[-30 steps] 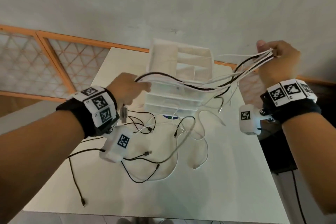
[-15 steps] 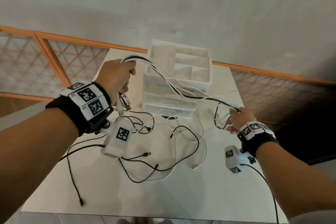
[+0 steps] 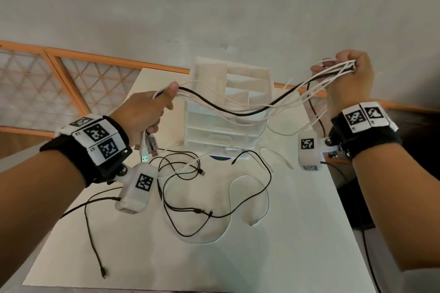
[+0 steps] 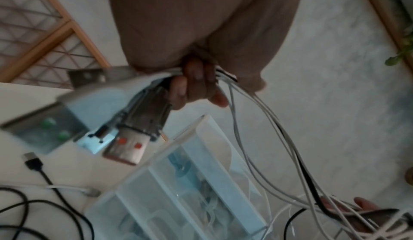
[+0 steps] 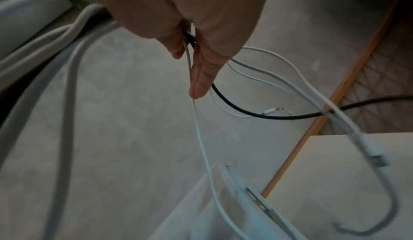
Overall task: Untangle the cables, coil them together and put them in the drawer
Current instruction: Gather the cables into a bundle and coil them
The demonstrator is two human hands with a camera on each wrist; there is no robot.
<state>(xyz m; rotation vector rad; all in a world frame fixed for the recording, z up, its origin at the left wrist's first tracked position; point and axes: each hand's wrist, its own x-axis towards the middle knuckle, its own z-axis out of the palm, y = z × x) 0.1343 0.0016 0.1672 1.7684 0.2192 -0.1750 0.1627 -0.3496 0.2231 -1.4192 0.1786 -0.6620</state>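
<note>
A bundle of white and black cables [image 3: 240, 109] sags between my two raised hands above the drawer unit [image 3: 226, 112]. My left hand [image 3: 147, 112] grips one end of the bundle [image 4: 263, 123], and USB plugs [image 3: 150, 145] hang below its fist. At the upper right my right hand [image 3: 347, 76] pinches the other end, with strands [image 5: 201, 137] trailing down from its fingers. More loose cables [image 3: 214, 188], black and white, lie tangled on the white table [image 3: 297, 233] in front of the unit. The unit's drawers look pushed in.
The translucent white drawer unit has open compartments [image 3: 245, 83] on top and stands at the table's far side. A black cable end [image 3: 103, 271] lies near the table's front left. An orange-framed lattice screen [image 3: 47, 88] runs behind.
My right hand rose from the table at the right of the drawers to the upper right, drawing the bundle taut. The left hand shifted slightly right and lower, still holding its end.
</note>
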